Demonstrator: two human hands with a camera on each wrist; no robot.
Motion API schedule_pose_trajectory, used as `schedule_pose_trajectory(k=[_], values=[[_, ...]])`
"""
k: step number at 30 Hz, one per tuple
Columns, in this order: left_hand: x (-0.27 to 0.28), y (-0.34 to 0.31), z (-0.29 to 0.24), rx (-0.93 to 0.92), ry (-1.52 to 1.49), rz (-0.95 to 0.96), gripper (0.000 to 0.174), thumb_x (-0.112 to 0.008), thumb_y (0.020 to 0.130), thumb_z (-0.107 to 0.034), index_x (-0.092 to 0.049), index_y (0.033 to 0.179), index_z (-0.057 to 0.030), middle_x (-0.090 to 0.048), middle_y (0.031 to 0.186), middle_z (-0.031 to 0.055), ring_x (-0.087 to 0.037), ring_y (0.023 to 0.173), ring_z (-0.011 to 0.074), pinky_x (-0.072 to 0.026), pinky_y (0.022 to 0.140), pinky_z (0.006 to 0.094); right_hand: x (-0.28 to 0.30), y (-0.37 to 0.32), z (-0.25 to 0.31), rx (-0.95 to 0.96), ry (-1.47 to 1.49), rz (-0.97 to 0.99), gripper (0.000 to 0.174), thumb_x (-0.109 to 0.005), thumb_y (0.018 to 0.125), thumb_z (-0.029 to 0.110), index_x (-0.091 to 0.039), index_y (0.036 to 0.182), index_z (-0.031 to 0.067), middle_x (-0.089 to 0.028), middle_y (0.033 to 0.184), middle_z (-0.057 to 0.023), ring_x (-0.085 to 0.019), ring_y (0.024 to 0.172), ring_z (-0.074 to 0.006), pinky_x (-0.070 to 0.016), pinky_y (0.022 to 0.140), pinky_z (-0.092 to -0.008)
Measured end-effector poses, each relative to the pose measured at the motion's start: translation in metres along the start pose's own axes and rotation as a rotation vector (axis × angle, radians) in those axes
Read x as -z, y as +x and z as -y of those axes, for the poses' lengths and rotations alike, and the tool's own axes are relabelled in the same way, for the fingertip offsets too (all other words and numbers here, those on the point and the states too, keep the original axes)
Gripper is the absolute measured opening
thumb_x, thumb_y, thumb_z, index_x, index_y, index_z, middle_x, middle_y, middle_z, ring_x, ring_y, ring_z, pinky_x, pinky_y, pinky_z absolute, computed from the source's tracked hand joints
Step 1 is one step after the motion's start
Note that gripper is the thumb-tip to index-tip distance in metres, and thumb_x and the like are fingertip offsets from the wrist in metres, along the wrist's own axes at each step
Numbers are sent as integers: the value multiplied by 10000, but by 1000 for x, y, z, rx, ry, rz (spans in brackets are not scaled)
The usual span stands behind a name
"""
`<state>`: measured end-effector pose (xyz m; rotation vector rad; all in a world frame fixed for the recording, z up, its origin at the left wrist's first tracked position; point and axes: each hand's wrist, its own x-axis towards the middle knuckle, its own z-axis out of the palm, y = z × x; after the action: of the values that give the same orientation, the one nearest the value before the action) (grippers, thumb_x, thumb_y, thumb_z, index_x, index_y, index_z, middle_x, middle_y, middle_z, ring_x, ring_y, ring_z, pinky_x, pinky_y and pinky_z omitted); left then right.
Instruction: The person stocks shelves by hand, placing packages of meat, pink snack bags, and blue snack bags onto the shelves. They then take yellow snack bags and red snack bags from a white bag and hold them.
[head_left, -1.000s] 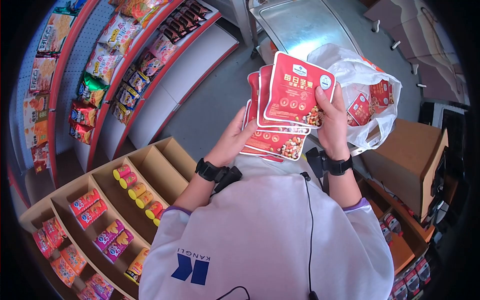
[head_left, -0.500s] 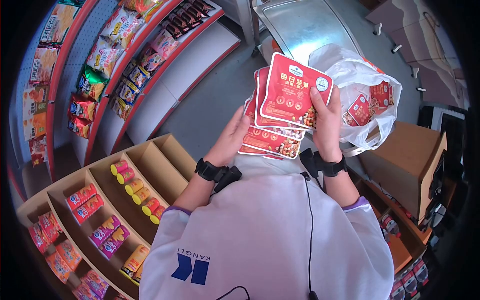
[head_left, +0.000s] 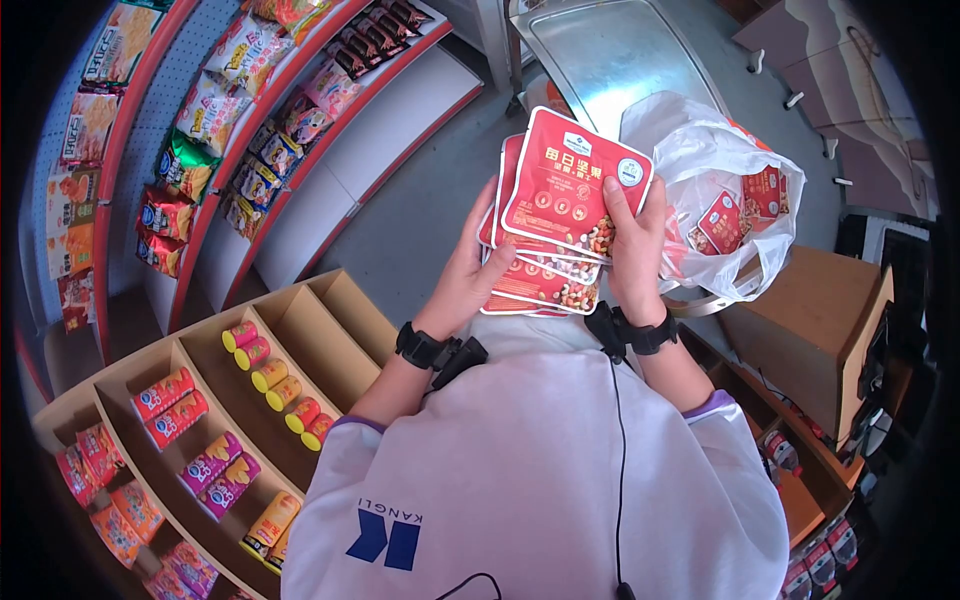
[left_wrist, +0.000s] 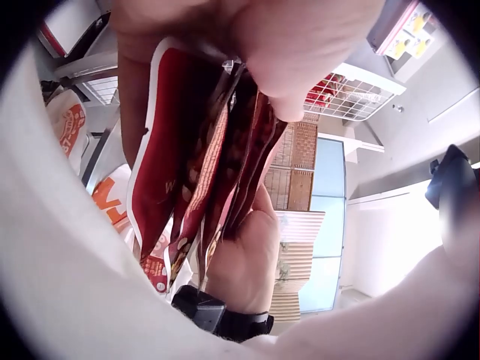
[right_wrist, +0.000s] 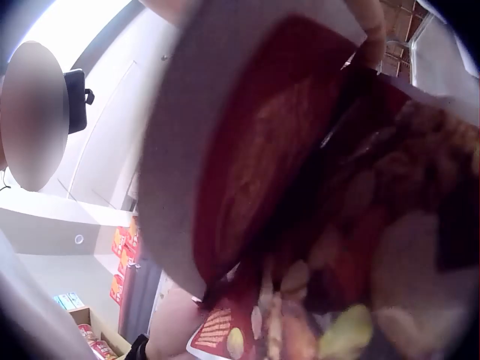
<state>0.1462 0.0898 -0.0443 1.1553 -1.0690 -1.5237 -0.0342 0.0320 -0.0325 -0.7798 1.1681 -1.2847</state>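
Note:
Both hands hold a fanned stack of flat red packets of mixed nuts in front of the chest. My right hand (head_left: 637,245) pinches the upper packets (head_left: 570,175) at their right edge, thumb across the printed front. At the left edge, my left hand (head_left: 468,275) grips the stack, its thumb over the lower packets (head_left: 535,283). From the left wrist view, the packets (left_wrist: 161,157) stand edge-on with gaps between them, the left hand (left_wrist: 300,45) above and the right hand (left_wrist: 247,259) below. One dark, blurred packet (right_wrist: 262,142) fills much of the right wrist view.
A white plastic bag (head_left: 690,265) with more red packets (head_left: 722,220) sits open at the right, near a metal table (head_left: 560,40). Snack shelves (head_left: 345,165) rise at left. A divided cardboard display (head_left: 330,375) with cans lies below them; a cardboard box (head_left: 800,330) is at right.
My right hand has moved left with the upper packets, bringing them more squarely over the lower ones. My left thumb, lifted along the edge half a second ago, now lies over the stack.

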Motion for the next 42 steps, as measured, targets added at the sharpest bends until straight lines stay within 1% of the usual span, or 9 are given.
schedule_pose_trajectory(k=[11, 17, 19, 23, 25, 30, 36, 40, 42], values=[[8, -3, 0, 146, -22, -3, 577, -384, 969, -291, -124, 1418, -38, -352, 1355, 107, -388, 1192, 142, -347, 980, 294, -14, 0, -3, -34, 70, -24, 308, -579, 881, 150, -384, 1071, 6, -571, 988, -103, -606, 829, -110, -517, 709, -245], [12, -3, -10, 189, -420, -85, 610, -449, 942, -323, -154, 1392, -37, -386, 1319, 134, -442, 1168, 170, -381, 963, 308, -28, -3, -3, 29, -22, 7, 274, -587, 873, 128, -402, 1032, 4, -576, 957, -102, -593, 831, -110, -502, 700, -237], [22, -3, -9, 333, -518, -70, 609, -509, 915, -313, -201, 1361, -36, -412, 1293, 136, -473, 1145, 180, -416, 939, 319, -34, -6, -9, 85, -97, -8, 272, -598, 863, 114, -405, 1021, 4, -571, 951, -98, -582, 839, -108, -492, 719, -242], [25, -7, -13, 306, -444, -104, 561, -555, 896, -267, -272, 1316, -24, -484, 1215, 118, -523, 1079, 169, -457, 888, 308, -46, -10, -12, 158, -221, -15, 271, -605, 858, 109, -402, 1003, 3, -563, 948, -83, -569, 849, -95, -477, 740, -248], [32, -7, -15, 288, -372, -120, 509, -588, 879, -222, -339, 1273, -18, -542, 1140, 103, -566, 1005, 157, -479, 846, 289, -62, -19, -9, 184, -180, -47, 397, -584, 866, 98, -395, 1198, -9, -521, 1072, -79, -516, 963, -115, -431, 835, -240], [58, -11, -4, 141, -377, -124, 484, -598, 873, -261, -388, 1234, -16, -554, 1116, 90, -581, 927, 123, -494, 782, 278, -89, -25, -19, 152, -267, -44, 303, -554, 891, 129, -430, 1136, 1, -511, 1062, -96, -495, 941, -150, -396, 839, -272], [96, -28, 0, 97, -372, -195, 457, -571, 889, -260, -385, 1242, -36, -546, 1136, 70, -567, 953, 112, -487, 789, 269, -110, -22, -35, 128, -335, 168, 371, -516, 914, 149, -379, 1229, 9, -491, 1121, -96, -498, 991, -145, -397, 868, -278], [132, -46, 8, 61, -473, -321, 397, -522, 919, -214, -381, 1247, -39, -547, 1128, 56, -565, 956, 101, -493, 812, 279, -128, -13, -38, 172, -342, 427, 414, -461, 938, 155, -319, 1302, 19, -483, 1141, -94, -493, 1023, -154, -392, 909, -287], [152, -62, 11, 78, -509, -451, 393, -518, 921, -215, -383, 1247, -44, -552, 1119, 52, -568, 952, 99, -493, 813, 278, -136, -9, -38, 136, -304, 455, 422, -498, 917, 165, -333, 1280, 29, -496, 1101, -109, -504, 981, -166, -393, 898, -297]])
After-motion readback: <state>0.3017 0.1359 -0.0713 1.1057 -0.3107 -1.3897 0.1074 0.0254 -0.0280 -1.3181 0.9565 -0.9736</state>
